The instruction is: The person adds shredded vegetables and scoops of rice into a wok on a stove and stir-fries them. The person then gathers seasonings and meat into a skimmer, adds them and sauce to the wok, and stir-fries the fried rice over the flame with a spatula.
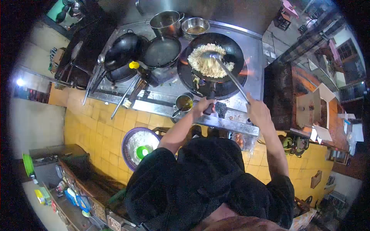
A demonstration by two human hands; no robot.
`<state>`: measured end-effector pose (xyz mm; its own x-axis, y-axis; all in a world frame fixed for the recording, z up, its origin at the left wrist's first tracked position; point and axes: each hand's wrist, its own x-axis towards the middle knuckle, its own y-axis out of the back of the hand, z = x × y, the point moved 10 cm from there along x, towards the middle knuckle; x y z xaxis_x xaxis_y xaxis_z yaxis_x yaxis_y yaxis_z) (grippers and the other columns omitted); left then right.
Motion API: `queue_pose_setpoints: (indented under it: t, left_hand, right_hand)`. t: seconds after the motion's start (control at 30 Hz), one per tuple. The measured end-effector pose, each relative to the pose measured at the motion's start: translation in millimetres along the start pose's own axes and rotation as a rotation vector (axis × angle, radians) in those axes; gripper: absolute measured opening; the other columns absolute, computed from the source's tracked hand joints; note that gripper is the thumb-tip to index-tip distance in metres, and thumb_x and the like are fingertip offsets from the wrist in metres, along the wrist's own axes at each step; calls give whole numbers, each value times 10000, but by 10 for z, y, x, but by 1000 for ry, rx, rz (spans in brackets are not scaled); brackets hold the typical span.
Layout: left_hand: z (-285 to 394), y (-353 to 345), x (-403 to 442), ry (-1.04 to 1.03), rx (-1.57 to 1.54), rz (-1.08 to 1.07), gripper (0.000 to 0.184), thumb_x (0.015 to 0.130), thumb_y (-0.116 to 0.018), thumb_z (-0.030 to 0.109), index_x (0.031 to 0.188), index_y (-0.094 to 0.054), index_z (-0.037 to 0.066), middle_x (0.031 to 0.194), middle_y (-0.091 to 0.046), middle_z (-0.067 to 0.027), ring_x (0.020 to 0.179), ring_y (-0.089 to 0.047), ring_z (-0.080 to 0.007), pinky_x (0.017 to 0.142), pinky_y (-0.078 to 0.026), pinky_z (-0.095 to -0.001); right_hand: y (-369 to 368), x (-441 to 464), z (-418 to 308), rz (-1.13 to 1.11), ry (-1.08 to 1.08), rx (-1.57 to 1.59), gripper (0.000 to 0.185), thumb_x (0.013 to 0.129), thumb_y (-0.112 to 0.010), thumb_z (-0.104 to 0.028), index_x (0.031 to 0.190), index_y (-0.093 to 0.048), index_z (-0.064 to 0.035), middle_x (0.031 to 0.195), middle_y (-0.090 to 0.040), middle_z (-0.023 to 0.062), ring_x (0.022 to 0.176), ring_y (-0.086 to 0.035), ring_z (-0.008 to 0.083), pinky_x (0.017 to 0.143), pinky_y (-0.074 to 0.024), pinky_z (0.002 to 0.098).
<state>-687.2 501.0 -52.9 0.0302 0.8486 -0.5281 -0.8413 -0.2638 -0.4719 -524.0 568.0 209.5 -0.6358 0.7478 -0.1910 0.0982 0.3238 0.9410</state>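
Note:
My left hand (pixel 202 106) is wrapped round the dark handle of a black wok (pixel 235 50) on the stove. In my right hand (pixel 259 112) is the long shaft of a metal ladle (pixel 233 78), whose head rests in the food and is partly blurred. Pale, grainy food that looks like fried rice (pixel 206 68) lies across the left and middle of the wok. Orange flame (pixel 246 66) shows at the wok's right side. Just left of my left hand, a small metal cup (pixel 185 101) holds yellowish liquid and a dark-handled spoon.
On the steel stove (pixel 169 86) stand a tall pot (pixel 165 23), a steel bowl (pixel 195 27), a frying pan (pixel 162 52), another black wok (pixel 123 48) and a yellow-capped bottle (pixel 145 73). A purple-rimmed basket (pixel 125 154) sits on the yellow floor. An open cardboard box (pixel 316 106) is at right.

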Motion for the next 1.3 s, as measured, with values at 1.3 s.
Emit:
queue_pose_setpoints:
  t: [1.3]
  left_hand:
    - [63, -1393, -1532, 99, -108, 149, 191, 853, -625, 196, 756, -576, 38, 657, -586, -69, 509, -559, -182, 473, -487, -327]
  right_hand:
    - [-348, -654, 119, -72, -9, 142, 511, 877, -473, -161, 1375, -384, -91, 857, -616, 324, 836, -616, 476, 795, -493, 538]
